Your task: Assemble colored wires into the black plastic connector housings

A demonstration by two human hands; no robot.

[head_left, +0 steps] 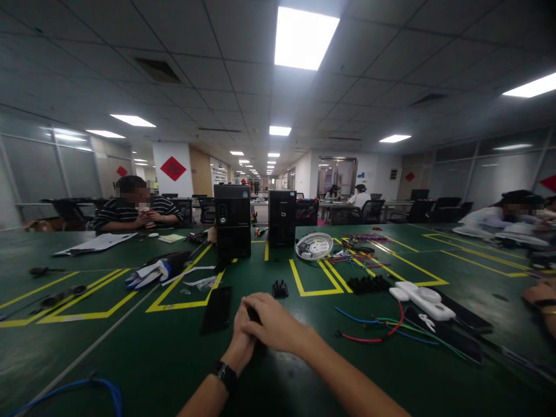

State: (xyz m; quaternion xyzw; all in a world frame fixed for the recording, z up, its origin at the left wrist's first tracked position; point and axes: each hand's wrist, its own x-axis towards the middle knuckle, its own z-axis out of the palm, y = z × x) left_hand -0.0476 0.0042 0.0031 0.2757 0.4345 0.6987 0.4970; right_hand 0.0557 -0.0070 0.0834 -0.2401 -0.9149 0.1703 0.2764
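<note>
Big open-plan office, ceiling panels lit, and a huge green desk marked out in yellow tape filled the near half. Across it sat a co-worker in a striped top. Two black tower boxes stood upright near the middle, closed up from this side, so no telling what was in them. Just right of those was a round white basket with some white part lying in it.

Closer in, the wearer's right hand was folded over the left hand, fingers curled together; couldn't tell if they gripped something, since the dark patch between them could've been shadow. Honestly looked like a pause between steps, and the next move probably called for parting the hands first.

Nearest stuff: a flat black slab just left of the hands, then the co-worker's cup way over there, contents hidden, and finally a little black block on the desk just beyond the fingers.
</note>
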